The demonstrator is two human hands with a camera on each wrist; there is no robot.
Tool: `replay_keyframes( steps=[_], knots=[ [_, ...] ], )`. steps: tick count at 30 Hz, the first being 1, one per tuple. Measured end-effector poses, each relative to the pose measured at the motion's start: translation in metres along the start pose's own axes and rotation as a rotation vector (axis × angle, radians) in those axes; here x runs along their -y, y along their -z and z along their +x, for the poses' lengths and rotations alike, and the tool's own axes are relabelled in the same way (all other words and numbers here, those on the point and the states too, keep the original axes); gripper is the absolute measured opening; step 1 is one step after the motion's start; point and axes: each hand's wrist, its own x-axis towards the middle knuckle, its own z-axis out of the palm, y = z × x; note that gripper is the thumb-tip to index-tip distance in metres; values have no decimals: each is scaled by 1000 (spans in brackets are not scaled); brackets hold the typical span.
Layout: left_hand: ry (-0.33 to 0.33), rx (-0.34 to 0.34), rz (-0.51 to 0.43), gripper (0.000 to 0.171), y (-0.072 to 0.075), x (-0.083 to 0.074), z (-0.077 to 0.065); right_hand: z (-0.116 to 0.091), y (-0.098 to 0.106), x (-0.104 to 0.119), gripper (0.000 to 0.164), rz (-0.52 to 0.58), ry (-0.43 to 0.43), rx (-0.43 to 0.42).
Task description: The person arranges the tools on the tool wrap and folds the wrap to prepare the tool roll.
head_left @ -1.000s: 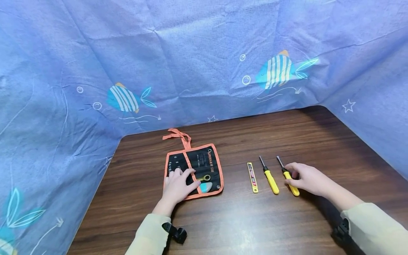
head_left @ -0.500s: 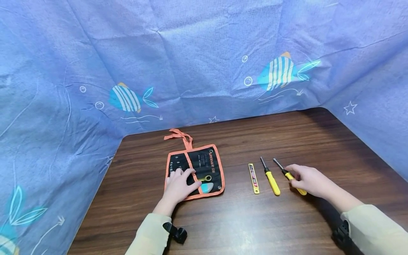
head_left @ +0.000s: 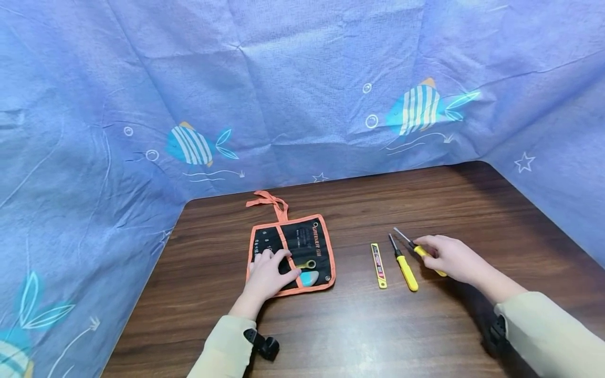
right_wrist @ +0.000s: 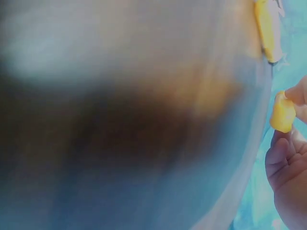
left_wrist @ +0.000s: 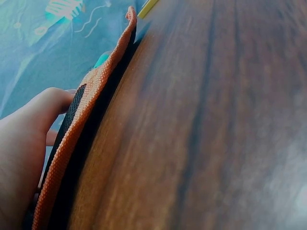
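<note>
A black tool pouch (head_left: 294,230) with orange edging lies flat at the left of the table. My left hand (head_left: 268,275) rests on its pocket side, fingers bent and spread, thumb over the orange band. From the pocket stick out the ring end of a wrench (head_left: 310,264) and a rounded teal and grey piece (head_left: 309,278). At the right, my right hand (head_left: 451,258) pinches a yellow-handled screwdriver (head_left: 420,251) between thumb and fingers, its shaft pointing away and left. The handle end (right_wrist: 283,115) shows between the fingers in the right wrist view.
A second yellow screwdriver (head_left: 407,274) lies just left of the held one. Beside it is a flat yellow strip (head_left: 379,268) with a printed label. The dark wooden table (head_left: 359,331) is backed by a blue fish-print cloth (head_left: 293,84).
My right hand has turned the screwdriver, its tip swinging left toward the other screwdriver. The left hand has stayed on the pouch. The head view has shifted slightly.
</note>
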Motion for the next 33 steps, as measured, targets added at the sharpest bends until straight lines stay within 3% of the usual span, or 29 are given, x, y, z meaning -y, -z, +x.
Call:
replay_keyframes(
  steps=[14,23,33],
  knots=[
    [13,-5,-12,49,0,0,-1,51,-16,43,31,0,153,57],
    [10,-16,-28,47,-1,-2,-3,75,-33,73,16,-90,215,116],
    [16,-30,-23,48,-1,-2,-1,94,-44,97,16,-105,288,136]
  ],
)
